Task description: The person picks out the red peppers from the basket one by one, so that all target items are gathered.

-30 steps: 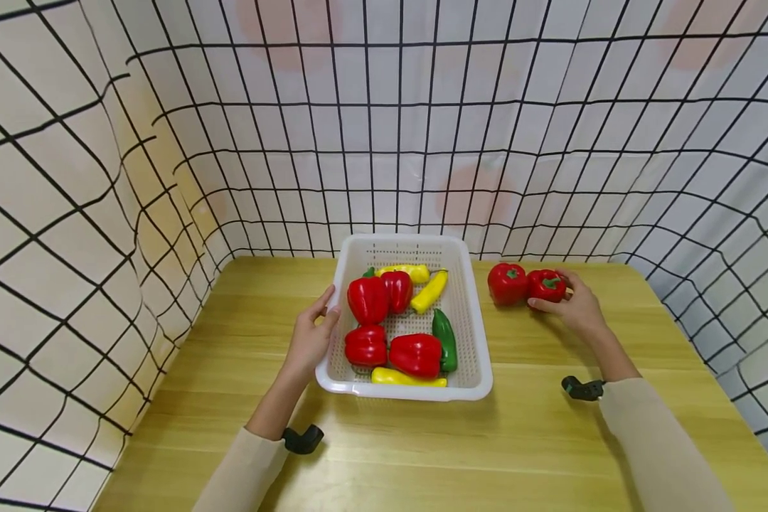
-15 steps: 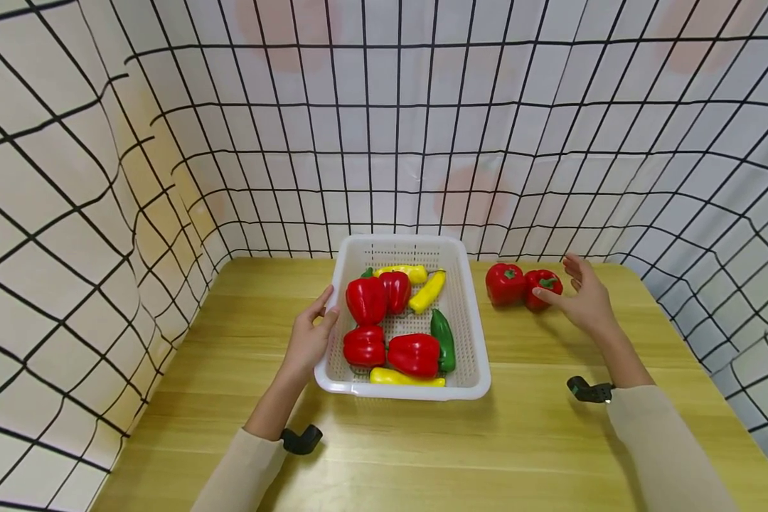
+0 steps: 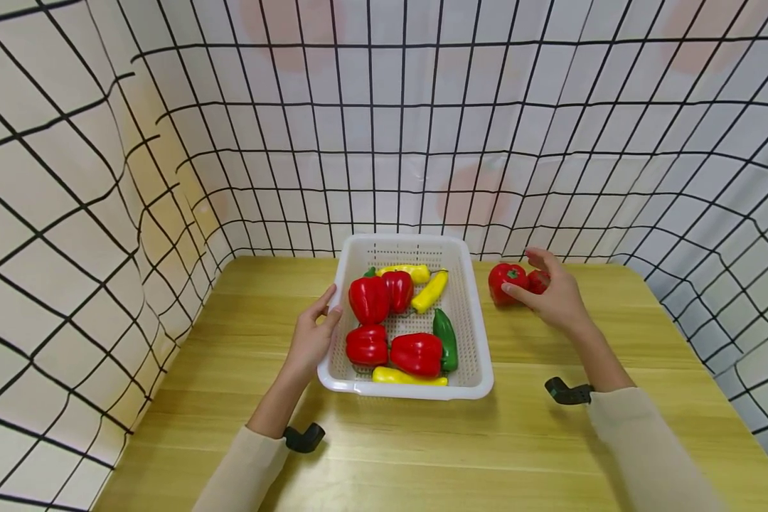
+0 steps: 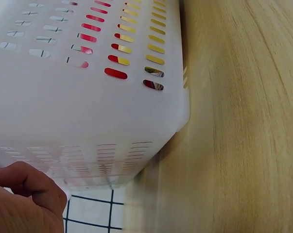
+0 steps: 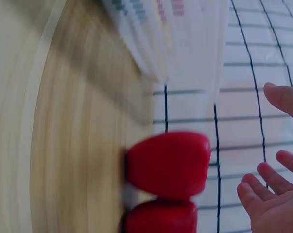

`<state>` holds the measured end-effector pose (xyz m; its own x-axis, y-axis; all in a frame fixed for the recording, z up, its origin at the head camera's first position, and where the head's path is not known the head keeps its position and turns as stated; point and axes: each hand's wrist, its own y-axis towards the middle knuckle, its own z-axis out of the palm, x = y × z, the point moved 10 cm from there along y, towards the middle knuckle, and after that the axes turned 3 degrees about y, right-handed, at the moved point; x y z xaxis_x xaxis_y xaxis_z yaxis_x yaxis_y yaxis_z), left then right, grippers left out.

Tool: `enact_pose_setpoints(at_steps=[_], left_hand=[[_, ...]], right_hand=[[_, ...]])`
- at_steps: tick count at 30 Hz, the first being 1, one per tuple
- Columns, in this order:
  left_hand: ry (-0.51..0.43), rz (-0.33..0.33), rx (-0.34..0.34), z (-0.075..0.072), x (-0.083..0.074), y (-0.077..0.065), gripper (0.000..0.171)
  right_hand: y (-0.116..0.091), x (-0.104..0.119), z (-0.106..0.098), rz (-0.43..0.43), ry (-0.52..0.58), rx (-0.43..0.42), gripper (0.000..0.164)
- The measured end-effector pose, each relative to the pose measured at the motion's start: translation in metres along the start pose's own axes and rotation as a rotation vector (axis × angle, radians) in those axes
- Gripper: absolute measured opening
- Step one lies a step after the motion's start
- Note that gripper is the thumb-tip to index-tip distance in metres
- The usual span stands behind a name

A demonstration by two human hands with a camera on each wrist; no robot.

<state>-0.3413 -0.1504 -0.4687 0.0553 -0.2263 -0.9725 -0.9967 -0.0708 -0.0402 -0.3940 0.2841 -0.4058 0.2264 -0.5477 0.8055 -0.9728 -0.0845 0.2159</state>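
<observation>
No text, label, brand, number or sign is legible in the head, left wrist or right wrist view.

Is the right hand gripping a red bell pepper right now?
No, in the right wrist view a gap separates the right hand from both red bell peppers there.
</observation>
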Motion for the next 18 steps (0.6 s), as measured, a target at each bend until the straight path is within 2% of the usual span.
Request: enact_pose_setpoints(at_steps=[4, 11, 18], left_hand=[[0.003, -0.005, 0.001, 0.000, 0.000, 0.000, 0.052], [-0.011, -0.009, 0.004, 0.001, 0.001, 0.000, 0.053], [-0.011, -0.001, -0.005, 0.001, -0.001, 0.000, 0.052]], right_hand=[[-0.001, 0.017, 0.017, -0.021, 0.024, 0.042, 0.087], [-0.003, 0.042, 0.049, -0.040, -0.040, 0.112, 0.085], [-0.005, 0.069, 0.085, -0.109, 0.061, 0.217, 0.085]])
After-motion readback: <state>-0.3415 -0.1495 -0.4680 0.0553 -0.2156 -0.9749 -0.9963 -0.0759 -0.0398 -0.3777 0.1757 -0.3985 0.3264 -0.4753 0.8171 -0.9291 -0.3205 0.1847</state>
